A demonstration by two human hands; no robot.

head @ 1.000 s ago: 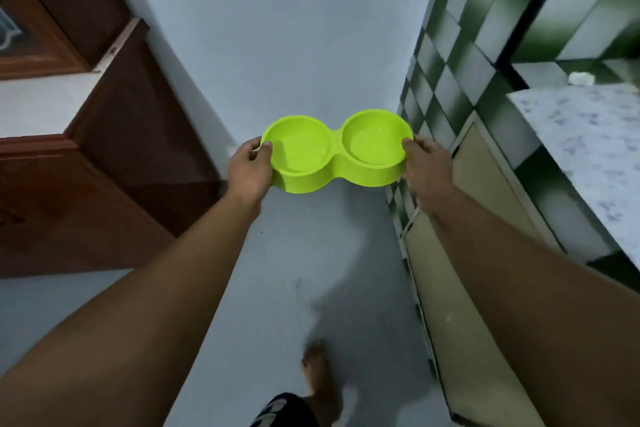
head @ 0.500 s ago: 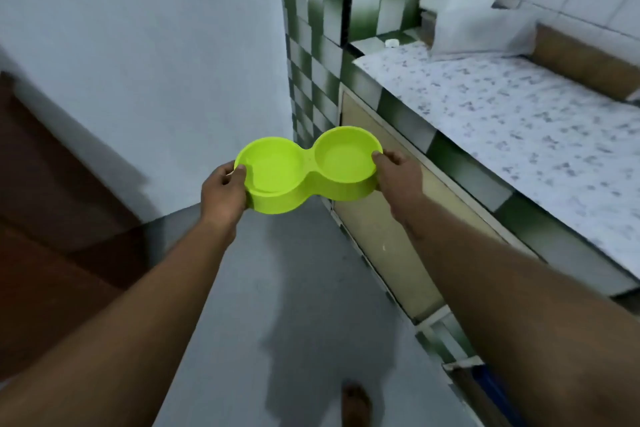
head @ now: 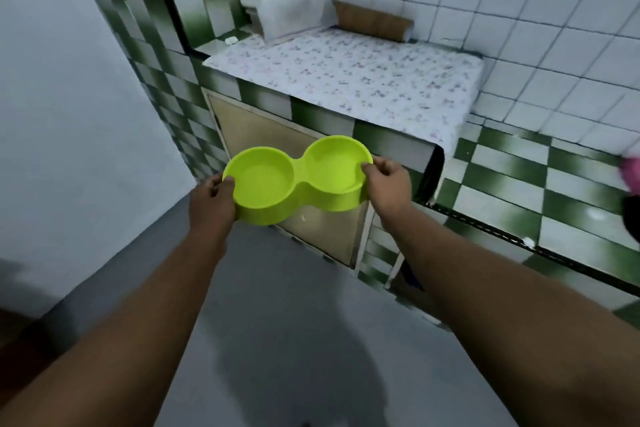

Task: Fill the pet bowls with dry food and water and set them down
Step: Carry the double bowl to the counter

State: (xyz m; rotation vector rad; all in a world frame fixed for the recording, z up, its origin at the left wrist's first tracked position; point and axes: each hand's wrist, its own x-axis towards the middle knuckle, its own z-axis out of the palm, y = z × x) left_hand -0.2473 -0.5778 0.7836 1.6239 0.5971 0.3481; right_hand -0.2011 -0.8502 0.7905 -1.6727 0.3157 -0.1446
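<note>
Head view: the green double bowl (head: 298,180) is up in the air, held between both hands, nothing under it but grey floor (head: 277,322). Its long axis runs left to right across the body, and the right end sits a bit farther and higher than the left.

The left hand (head: 213,199) grips the left end, thumb over the rim and fingers curled under. The right hand (head: 388,184) pinches the right end at the rim, thumb on top. So the bowl lies straight ahead of the person, one hand at each end and neither nearer to it. Both arms are stretched out.

Both cups look empty, no dry food. The picture is soft, so a thin film of water can't be ruled out.

The counter (head: 346,80) with the flowered cloth lies far and to the right of the bowl, above it in the picture. The bowl hangs in front of the beige cupboard door (head: 249,128) below the counter and doesn't seem to touch it. The right hand is the one nearer the counter.

Judgement: filling is not begun. If the bowl goes on the counter next, it has to rise and travel far-right with the right end leading, kept level. No food bag or tap is plainly in view.
</note>
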